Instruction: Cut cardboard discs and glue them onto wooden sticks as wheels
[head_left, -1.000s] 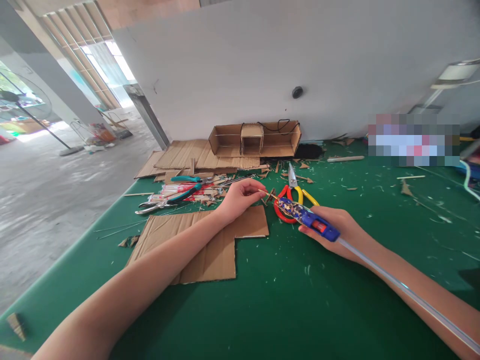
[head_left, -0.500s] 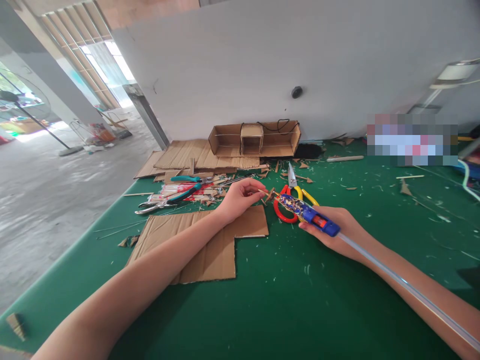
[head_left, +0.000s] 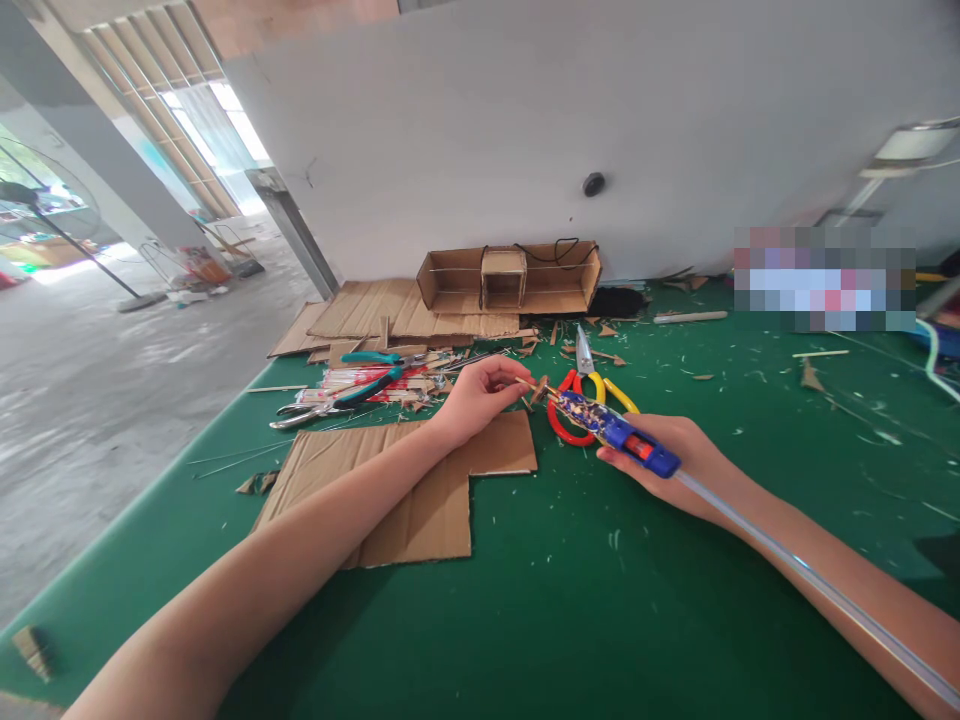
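Observation:
My right hand [head_left: 664, 455] is wrapped round a blue hot glue gun [head_left: 619, 430], with a long clear glue stick [head_left: 795, 555] running out of its back end over my forearm. The gun's nozzle points left and is at a small brown cardboard piece [head_left: 539, 391]; whether they touch I cannot tell. My left hand [head_left: 487, 395] pinches a thin wooden stick [head_left: 525, 381] that carries this piece. Under my left forearm lies a flat cut sheet of cardboard [head_left: 420, 510]. Scissors with red and yellow handles [head_left: 574, 430] lie behind the gun's front part.
Pliers with teal handles [head_left: 367, 388] lie on red-and-white packets at the left. A long cardboard box [head_left: 555, 285] with a middle compartment stands against the wall. Cardboard scraps litter the green table [head_left: 600, 610]; a whitish rod [head_left: 690, 317] lies toward the back right.
The glue gun has shifted very slightly down and right, and its nozzle now shows at the small cardboard piece. My left hand has hardly moved.

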